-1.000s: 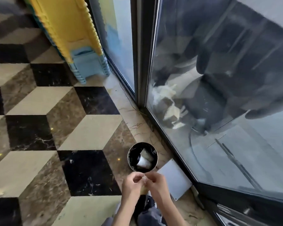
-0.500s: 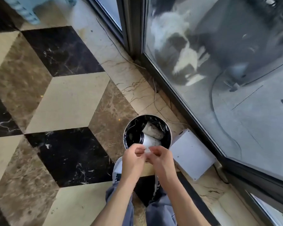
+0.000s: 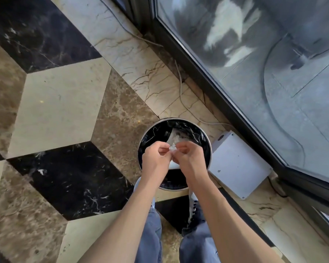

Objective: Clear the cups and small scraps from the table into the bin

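A round metal bin (image 3: 207, 137) lined with a black bag stands on the marble floor right below me. Both hands hover over its opening. My left hand (image 3: 156, 160) and my right hand (image 3: 188, 160) meet fingertip to fingertip, pinching a small whitish scrap (image 3: 172, 148) between them. A white paper cup (image 3: 176, 136) lies on its side inside the bin, partly hidden by my fingers. A pale edge of another piece shows under my right hand.
A white square box (image 3: 237, 166) lies on the floor to the right of the bin, against the dark frame of a glass wall (image 3: 254, 114). A thin cable (image 3: 180, 88) runs along the frame. My jeans and shoes (image 3: 193, 205) are just behind the bin.
The view has tilted down and closed in, so the bin now sits directly under my hands. The hands stay pressed together on the scrap, now above the bin's opening.
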Tool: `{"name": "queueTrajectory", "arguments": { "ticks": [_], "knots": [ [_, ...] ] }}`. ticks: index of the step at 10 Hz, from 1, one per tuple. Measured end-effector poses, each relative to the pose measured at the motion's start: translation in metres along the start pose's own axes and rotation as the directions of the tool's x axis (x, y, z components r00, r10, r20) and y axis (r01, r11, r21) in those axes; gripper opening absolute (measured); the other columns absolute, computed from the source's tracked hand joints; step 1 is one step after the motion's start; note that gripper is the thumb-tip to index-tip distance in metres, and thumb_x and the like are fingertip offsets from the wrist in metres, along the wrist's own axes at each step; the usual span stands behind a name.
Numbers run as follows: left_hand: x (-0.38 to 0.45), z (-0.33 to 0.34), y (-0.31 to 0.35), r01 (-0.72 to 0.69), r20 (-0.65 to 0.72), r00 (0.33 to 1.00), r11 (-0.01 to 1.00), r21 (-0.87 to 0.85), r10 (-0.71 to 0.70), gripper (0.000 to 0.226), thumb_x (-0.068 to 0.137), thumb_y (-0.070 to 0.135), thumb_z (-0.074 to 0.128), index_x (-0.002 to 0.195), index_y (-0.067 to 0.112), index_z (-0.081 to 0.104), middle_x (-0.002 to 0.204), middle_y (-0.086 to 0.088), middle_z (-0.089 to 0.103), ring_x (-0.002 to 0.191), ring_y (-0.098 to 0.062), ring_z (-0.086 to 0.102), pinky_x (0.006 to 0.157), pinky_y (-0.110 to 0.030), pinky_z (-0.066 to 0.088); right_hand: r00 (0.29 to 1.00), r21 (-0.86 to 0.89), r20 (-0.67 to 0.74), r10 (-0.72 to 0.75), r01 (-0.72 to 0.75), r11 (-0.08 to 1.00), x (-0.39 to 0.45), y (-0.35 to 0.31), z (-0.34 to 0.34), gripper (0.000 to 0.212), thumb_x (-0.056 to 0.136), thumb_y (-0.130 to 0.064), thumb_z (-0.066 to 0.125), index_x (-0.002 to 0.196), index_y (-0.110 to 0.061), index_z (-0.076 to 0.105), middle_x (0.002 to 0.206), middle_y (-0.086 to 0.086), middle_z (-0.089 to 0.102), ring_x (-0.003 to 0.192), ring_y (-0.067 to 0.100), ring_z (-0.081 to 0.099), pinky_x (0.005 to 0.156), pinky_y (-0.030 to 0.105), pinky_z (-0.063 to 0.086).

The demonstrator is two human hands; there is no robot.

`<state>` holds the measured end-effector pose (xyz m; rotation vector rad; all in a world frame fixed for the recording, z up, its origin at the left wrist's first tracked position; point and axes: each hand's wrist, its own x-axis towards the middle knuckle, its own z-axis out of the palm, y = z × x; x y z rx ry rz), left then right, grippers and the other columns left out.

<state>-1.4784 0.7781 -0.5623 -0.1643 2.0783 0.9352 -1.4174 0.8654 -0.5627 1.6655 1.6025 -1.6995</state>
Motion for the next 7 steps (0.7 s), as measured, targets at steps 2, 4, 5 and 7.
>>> {"name": "queueTrajectory", "arguments": {
  "ticks": [2, 4, 5, 7],
  "knots": [
    [0.008, 0.002, -0.003, 0.026, -0.012, 1.000, 0.998, 0.057, -0.025, 0.021, 0.084, 0.014, 0.069, 0.105, 0.018, 0.068, 0.094, 0.006, 0.068, 0.079, 0.003, 0.062, 0.060, -0.008, 0.045, 0.998, 0.001, 0.033, 0.050, -0.050, 0.999, 0.008, -0.003, 0.005, 0.026, 0.081, -0.013, 0.066, 0.107, -0.011, 0.066, 0.084, 0.009, 0.071, 0.088, 0.033, 0.071, 0.091, 0.056, 0.056],
    [0.002, -0.004, -0.001, 0.045, -0.023, 0.999, 0.997, 0.058, -0.043, 0.029, 0.086, 0.013, 0.064, 0.114, 0.019, 0.067, 0.106, 0.000, 0.067, 0.084, -0.003, 0.062, 0.076, -0.023, 0.046, 0.998, 0.018, 0.040, 0.043, -0.044, 0.999, 0.001, -0.005, -0.006, 0.030, 0.084, -0.008, 0.065, 0.114, -0.010, 0.065, 0.094, 0.007, 0.070, 0.078, 0.021, 0.067, 0.093, 0.054, 0.057],
    [-0.008, -0.012, 0.006, 0.038, -0.038, 0.999, 0.999, 0.001, -0.038, 0.029, 0.085, 0.014, 0.065, 0.114, 0.019, 0.066, 0.108, -0.001, 0.067, 0.087, -0.005, 0.063, 0.075, -0.023, 0.046, 0.998, 0.019, 0.054, 0.017, -0.018, 1.000, -0.011, -0.012, -0.015, 0.031, 0.085, -0.010, 0.065, 0.116, -0.010, 0.064, 0.102, 0.009, 0.070, 0.081, 0.022, 0.068, 0.093, 0.053, 0.057],
    [-0.043, -0.041, 0.050, -0.076, -0.065, 0.995, 0.993, -0.085, 0.070, 0.027, 0.085, 0.016, 0.066, 0.111, 0.022, 0.067, 0.104, 0.003, 0.067, 0.083, 0.003, 0.064, 0.068, -0.014, 0.044, 0.995, -0.017, 0.010, -0.104, 0.104, 0.994, -0.052, -0.056, -0.040, 0.035, 0.085, -0.012, 0.067, 0.120, -0.010, 0.065, 0.115, 0.010, 0.068, 0.101, 0.032, 0.068, 0.094, 0.051, 0.056]
  ]
}}
